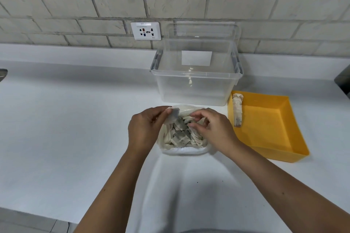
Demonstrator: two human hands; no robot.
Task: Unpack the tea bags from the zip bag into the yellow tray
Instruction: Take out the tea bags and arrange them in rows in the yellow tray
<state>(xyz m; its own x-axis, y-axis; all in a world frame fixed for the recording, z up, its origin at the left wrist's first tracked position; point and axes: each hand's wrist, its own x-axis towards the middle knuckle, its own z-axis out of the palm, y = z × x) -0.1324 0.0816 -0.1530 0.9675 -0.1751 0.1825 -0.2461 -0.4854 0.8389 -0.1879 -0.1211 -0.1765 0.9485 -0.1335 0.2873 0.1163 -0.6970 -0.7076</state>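
Right hand [214, 128] pinches tea bags [180, 135] in zip bag [184, 150], clear bin [197, 89] behind.

One zip bag [184, 151], many tea bags [180, 134], one yellow tray [265, 119], one clear bin [195, 89]

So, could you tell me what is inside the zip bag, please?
A loose pile of tea bags fills the zip bag. The right hand grips some and covers others; the left hand pinches the bag's rim. Whatever lies under the top layer is hidden.
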